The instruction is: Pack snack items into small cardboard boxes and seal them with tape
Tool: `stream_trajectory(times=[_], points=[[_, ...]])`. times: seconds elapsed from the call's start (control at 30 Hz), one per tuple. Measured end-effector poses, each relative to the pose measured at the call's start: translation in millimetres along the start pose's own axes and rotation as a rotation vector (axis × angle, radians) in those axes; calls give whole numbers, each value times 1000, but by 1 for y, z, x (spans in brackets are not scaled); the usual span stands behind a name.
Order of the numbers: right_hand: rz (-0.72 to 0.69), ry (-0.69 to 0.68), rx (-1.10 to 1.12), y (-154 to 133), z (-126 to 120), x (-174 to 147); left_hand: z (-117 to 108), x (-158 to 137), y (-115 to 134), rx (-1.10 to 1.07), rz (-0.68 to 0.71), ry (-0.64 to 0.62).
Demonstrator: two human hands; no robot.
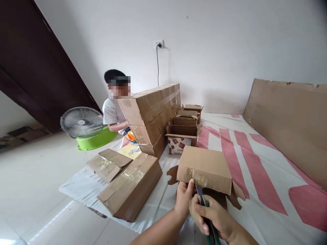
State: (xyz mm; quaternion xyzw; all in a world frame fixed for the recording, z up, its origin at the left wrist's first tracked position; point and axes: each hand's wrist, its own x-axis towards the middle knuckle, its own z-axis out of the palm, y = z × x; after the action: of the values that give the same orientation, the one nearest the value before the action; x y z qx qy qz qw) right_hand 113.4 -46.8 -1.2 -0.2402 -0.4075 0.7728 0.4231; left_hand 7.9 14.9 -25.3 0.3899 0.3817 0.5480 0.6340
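Note:
In front of me sits a small cardboard box [204,161], its notched side flaps sticking out left and right. Clear tape crosses its near edge. My left hand [183,199] is closed on that near edge, the thumb lying on top beside the tape. My right hand [213,212] grips a green and dark utility knife [201,197], its tip close to the box's near edge, right of my left thumb. Whether the blade touches the cardboard I cannot tell. Just behind the box lies a white packet with dark red squares [178,145].
Taped cartons [150,119] stand stacked ahead, with open boxes [184,127] alongside. A long closed carton [130,187] and a flattened one [109,165] lie left. A person [113,110] sits behind the stack near a fan [81,122]. A cardboard sheet [288,126] leans right.

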Motion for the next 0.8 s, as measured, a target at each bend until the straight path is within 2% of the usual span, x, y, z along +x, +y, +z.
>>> stream_trajectory(times=[0.1,0.17,0.23,0.27,0.33,0.47,0.57,0.63,0.8], points=[[-9,320,-591,-28,-3,-19,-2,2,4,-58,-61,-25],[-122,461,-1013,-51,-9,-32,-3,4,8,-65,-68,-25],[-286,516,-1413,-73,-14,-41,-3,6,13,-81,-64,-28],[-344,502,-1582,-82,-15,-44,-2,7,17,-89,-65,-30],[-382,381,-1832,-97,-14,-46,-1,8,24,-92,-80,-34],[-449,123,-2104,-104,-7,-42,1,7,35,-78,-105,-50],[-549,67,-2309,-100,-5,-35,0,6,36,-70,-95,-78],[-561,46,-2410,-97,-7,-30,-1,5,35,-63,-94,-85],[-551,-11,-2492,-93,-12,-23,-2,4,35,-55,-100,-87]])
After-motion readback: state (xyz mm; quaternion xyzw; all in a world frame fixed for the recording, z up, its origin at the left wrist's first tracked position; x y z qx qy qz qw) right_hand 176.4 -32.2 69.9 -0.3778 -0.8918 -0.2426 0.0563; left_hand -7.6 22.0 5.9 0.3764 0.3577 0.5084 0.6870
